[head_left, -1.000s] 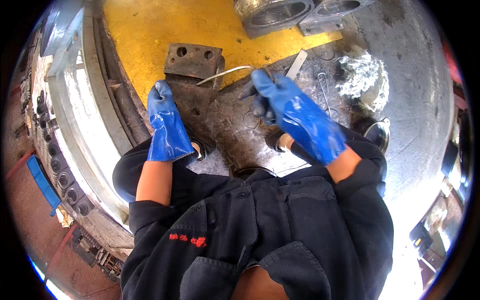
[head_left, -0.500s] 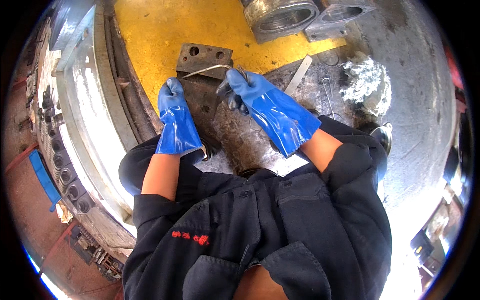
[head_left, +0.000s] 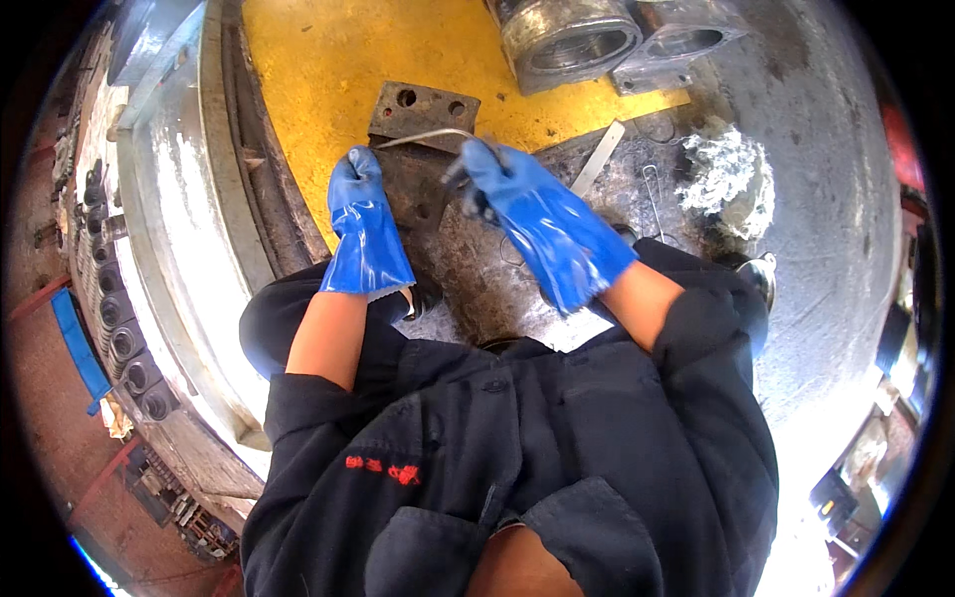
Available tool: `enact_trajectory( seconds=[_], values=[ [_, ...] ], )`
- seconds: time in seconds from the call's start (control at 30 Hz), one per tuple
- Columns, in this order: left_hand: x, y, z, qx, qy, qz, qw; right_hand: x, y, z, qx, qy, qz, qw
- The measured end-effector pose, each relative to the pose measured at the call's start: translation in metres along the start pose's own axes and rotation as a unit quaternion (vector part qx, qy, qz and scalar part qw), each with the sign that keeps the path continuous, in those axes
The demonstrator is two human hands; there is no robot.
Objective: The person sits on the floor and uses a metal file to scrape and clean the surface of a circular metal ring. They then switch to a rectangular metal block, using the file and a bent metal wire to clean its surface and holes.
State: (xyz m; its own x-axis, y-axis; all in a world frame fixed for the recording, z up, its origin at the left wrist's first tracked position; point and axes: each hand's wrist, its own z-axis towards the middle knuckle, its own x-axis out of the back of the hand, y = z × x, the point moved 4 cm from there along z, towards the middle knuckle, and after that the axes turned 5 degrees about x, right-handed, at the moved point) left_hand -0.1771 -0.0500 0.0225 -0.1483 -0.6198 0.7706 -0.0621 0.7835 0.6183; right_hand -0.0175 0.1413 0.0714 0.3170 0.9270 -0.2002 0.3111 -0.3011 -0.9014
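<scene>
A thin, bent metal rod (head_left: 430, 133) runs between my two hands, arching upward near its right end. My left hand (head_left: 357, 181) wears a long blue rubber glove and is closed around the rod's left end. At the other end, my right hand (head_left: 494, 177), in a matching glove, has its fingers curled on the rod; its fingertips are dark and slightly blurred. Just behind the rod lies a dark, worn steel block (head_left: 425, 111) with round holes. Below it, between my hands, a second dark steel piece (head_left: 411, 187) with a hole is partly covered by my left glove.
Two hollow metal castings (head_left: 577, 55) stand at the far right on a yellow plate (head_left: 318, 60). A flat metal strip (head_left: 599, 159), a thin wire hook (head_left: 654, 199) and a white tangled bundle (head_left: 731, 179) lie right of my hands. A long metal rail (head_left: 184, 199) edges the left.
The view has shifted slightly, so the steel blocks and plate appear a little farther right. Both hands keep hold of the rod, my left one having drifted slightly right and up.
</scene>
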Motion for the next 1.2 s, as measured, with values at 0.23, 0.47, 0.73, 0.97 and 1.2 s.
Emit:
enact_trajectory(
  seconds=[0.23,0.47,0.73,0.97,1.2],
  values=[
    [0.007,0.010,-0.004,-0.013,0.024,-0.005,1.000,-0.006,0.022,0.013,0.191,-0.100,0.021,0.976],
    [0.011,0.008,-0.006,-0.020,0.032,0.046,0.998,0.025,0.036,-0.051,0.117,-0.002,0.047,0.992],
    [0.004,0.008,-0.001,-0.042,0.049,0.035,0.997,-0.013,0.014,0.006,0.170,0.003,-0.076,0.983],
    [0.011,0.007,-0.003,-0.042,0.061,0.046,0.996,0.004,0.024,-0.021,0.223,-0.009,-0.104,0.969],
    [0.001,-0.001,0.002,-0.064,0.055,0.055,0.995,-0.038,0.005,0.016,0.123,0.038,-0.199,0.971]
  ],
)
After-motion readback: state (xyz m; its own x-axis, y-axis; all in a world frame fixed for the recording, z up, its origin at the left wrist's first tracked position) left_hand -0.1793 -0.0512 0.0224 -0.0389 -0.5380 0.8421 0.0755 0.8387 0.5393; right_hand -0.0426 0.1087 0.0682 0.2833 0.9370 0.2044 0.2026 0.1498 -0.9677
